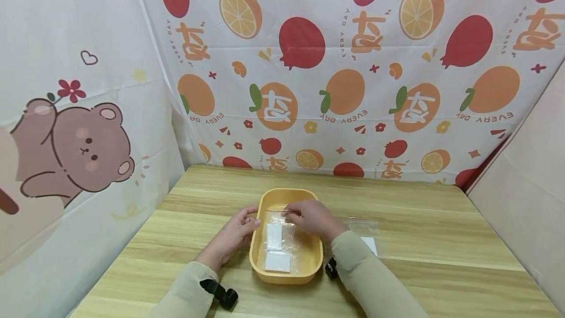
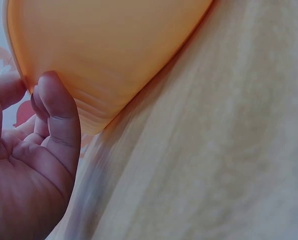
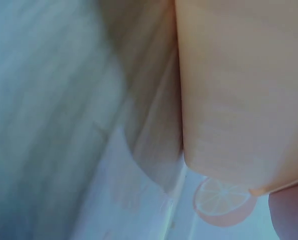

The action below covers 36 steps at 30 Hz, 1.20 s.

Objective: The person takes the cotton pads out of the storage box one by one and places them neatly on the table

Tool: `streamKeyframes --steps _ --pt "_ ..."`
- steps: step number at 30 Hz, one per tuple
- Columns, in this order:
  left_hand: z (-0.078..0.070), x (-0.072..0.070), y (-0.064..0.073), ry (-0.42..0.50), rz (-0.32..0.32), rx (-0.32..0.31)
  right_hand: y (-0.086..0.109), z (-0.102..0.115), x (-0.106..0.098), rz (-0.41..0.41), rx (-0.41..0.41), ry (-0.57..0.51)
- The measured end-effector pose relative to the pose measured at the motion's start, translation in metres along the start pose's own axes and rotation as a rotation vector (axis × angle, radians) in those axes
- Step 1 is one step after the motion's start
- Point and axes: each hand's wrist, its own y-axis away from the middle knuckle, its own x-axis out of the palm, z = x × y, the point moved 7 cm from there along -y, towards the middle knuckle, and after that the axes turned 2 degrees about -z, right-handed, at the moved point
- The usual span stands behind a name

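Note:
A yellow plastic bin [image 1: 288,279] stands on the table in the head view. My left hand [image 1: 235,235] grips its left rim, and in the left wrist view the fingers [image 2: 58,110] and thumb pinch that rim. My right hand [image 1: 312,217] reaches in over the far end and pinches the top edge of a clear zip bag [image 1: 289,239]. White rectangular pieces show in the bin, one upright [image 1: 274,237] and one lying crosswise [image 1: 278,262] near the front, both under clear plastic. The right fingertips are partly hidden behind the hand.
Another clear zip bag [image 1: 364,227] with a white piece [image 1: 370,245] lies on the wooden table [image 1: 441,239] right of the bin, partly behind the right sleeve. Printed cloths [image 1: 304,92] hang behind and at the left. A black strap [image 1: 220,294] sits on the left wrist.

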Motion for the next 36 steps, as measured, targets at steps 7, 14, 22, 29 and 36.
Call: streamKeyframes --steps 7,14,22,29,36 --pt "0.001 0.0 0.0 -0.003 -0.007 0.004 0.006 -0.002 -0.009 -0.068 0.047 -0.221" --pt "0.0 0.0 -0.001 -0.001 0.004 0.004 0.009 -0.006 -0.011 -0.086 0.057 -0.492" --pt "0.0 0.001 0.001 -0.01 0.002 0.007 0.013 -0.007 -0.016 -0.105 0.024 -0.598" --pt "0.001 0.001 0.0 -0.002 0.004 0.007 0.02 -0.01 -0.026 -0.139 0.064 -0.695" --pt "0.002 0.001 0.0 -0.002 0.004 0.007 0.03 -0.012 -0.045 -0.184 0.068 -0.703"
